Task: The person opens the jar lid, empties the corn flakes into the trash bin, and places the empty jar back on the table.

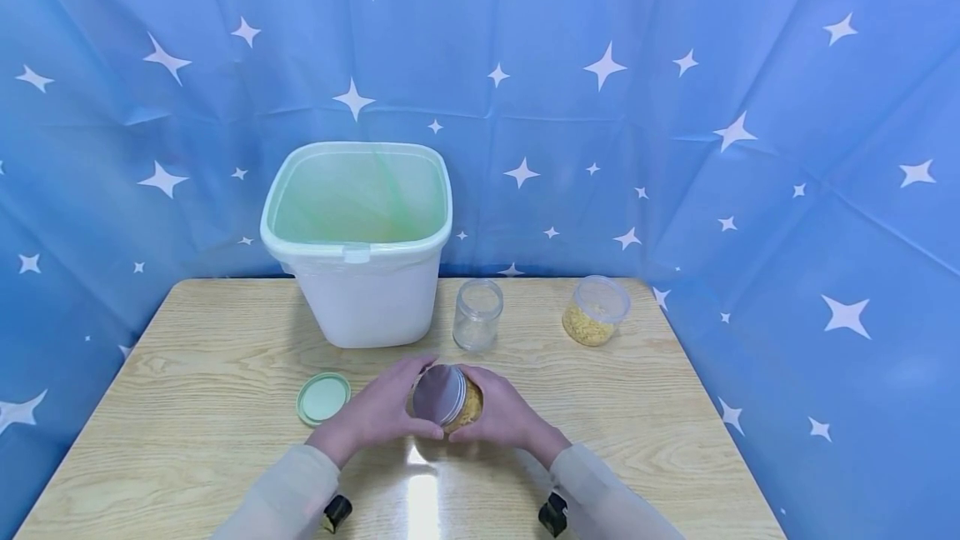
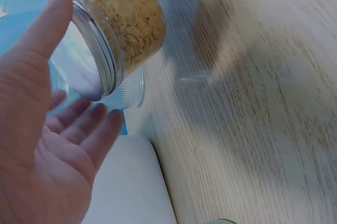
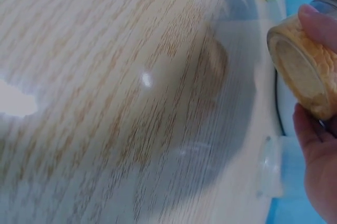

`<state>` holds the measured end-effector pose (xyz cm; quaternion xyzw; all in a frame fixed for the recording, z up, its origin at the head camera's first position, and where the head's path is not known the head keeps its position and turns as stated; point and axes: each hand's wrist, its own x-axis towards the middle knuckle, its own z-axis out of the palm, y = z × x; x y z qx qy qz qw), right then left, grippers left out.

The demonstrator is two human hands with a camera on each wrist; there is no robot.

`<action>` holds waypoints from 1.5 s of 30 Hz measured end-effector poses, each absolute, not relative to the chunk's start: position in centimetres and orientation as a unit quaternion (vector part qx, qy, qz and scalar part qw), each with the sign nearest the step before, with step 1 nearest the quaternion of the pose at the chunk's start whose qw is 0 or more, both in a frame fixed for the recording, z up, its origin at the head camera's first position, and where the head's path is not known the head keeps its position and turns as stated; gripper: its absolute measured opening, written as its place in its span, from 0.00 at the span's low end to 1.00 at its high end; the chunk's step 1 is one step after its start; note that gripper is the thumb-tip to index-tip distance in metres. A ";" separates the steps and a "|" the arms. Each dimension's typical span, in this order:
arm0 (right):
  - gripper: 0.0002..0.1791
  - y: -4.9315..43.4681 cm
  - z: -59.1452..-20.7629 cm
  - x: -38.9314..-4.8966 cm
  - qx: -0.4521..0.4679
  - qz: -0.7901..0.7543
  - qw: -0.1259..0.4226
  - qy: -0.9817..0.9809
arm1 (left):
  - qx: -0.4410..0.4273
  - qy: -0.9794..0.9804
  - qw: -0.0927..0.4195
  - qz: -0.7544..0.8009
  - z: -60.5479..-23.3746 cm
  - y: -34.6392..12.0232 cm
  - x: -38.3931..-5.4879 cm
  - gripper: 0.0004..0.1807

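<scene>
Over the front middle of the table, both hands hold a clear jar of yellow flakes [image 1: 471, 408], tilted with its silver lid [image 1: 438, 394] facing left. My right hand [image 1: 498, 408] grips the jar's body from the right, thumb on its near side. Around the lid curves my left hand [image 1: 386, 402], its thumb at the lid's edge in the left wrist view, the other fingers [image 2: 87, 126] spread just below it. The jar's round base [image 3: 300, 69] points toward the right wrist camera. Flakes fill much of the jar behind the clear wall.
A white bin [image 1: 367, 298] with a pale green rim and clear liner stands at the back left. Behind the hands is a clear jar [image 1: 477, 319]; another clear tub [image 1: 592, 315], partly filled with flakes, sits back right. A green round lid [image 1: 324, 398] lies left.
</scene>
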<state>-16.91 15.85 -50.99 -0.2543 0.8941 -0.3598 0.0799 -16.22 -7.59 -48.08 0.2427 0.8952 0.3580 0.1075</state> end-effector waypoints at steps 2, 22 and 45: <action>0.53 15.9 -51.0 -16.9 -0.252 -0.362 0.083 0.894 | 0.260 0.889 0.107 0.362 -48.0 -7.6 -16.3 0.55; 0.52 15.9 -51.0 -16.9 -0.252 -0.362 0.088 0.893 | 0.219 0.901 0.108 0.359 -48.3 -7.1 -16.2 0.57; 0.50 15.8 -51.1 -17.1 -0.251 -0.360 0.090 0.894 | 0.224 0.908 0.091 0.342 -48.3 -6.9 -16.3 0.55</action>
